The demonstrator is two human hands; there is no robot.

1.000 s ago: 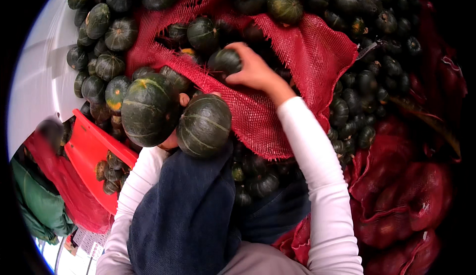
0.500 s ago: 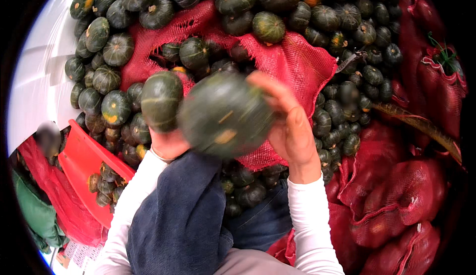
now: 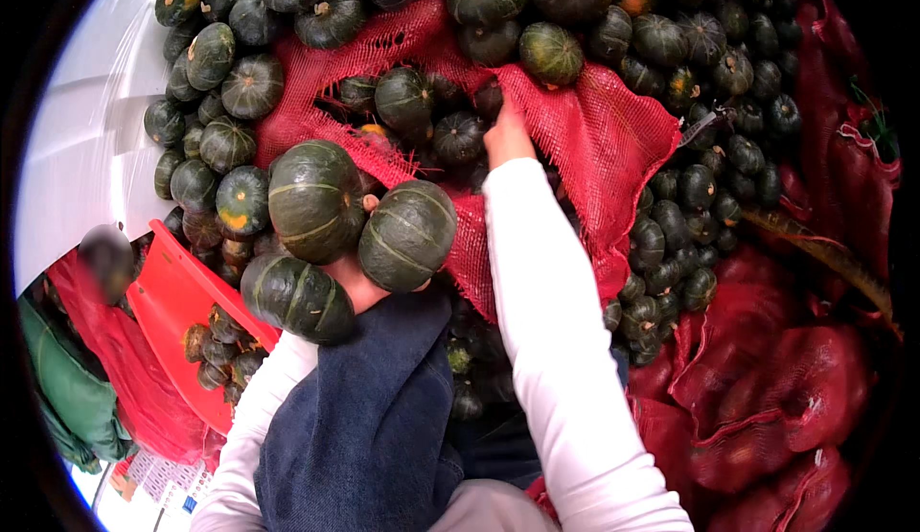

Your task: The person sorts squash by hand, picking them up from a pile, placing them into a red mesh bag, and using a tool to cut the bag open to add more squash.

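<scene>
My left hand (image 3: 356, 285) is closed around a cluster of dark green kabocha squashes, partly hidden beneath them. They are a large upper squash (image 3: 312, 198), a rounder squash on the right (image 3: 410, 237) and a lower-left squash (image 3: 297, 298). My right hand (image 3: 508, 135) reaches to the torn opening of a red mesh sack (image 3: 594, 129), beside a small dark squash (image 3: 488, 100). Mesh and squashes hide most of its fingers, so its grip does not show. More squashes, such as a ribbed one (image 3: 459, 137), lie inside the opening.
Loose squashes (image 3: 331, 16) are heaped around the sack at the back and both sides. An orange-red plastic container (image 3: 182, 302) with small squashes stands at left, near a white wall (image 3: 96, 129). Full red mesh sacks (image 3: 767, 388) lie at right. Dark blue cloth (image 3: 355, 417) covers my leg.
My right hand has left the squash it held and moved up to the sack opening. Three squashes now sit at my left hand, where one stood clear before. The view has shifted slightly.
</scene>
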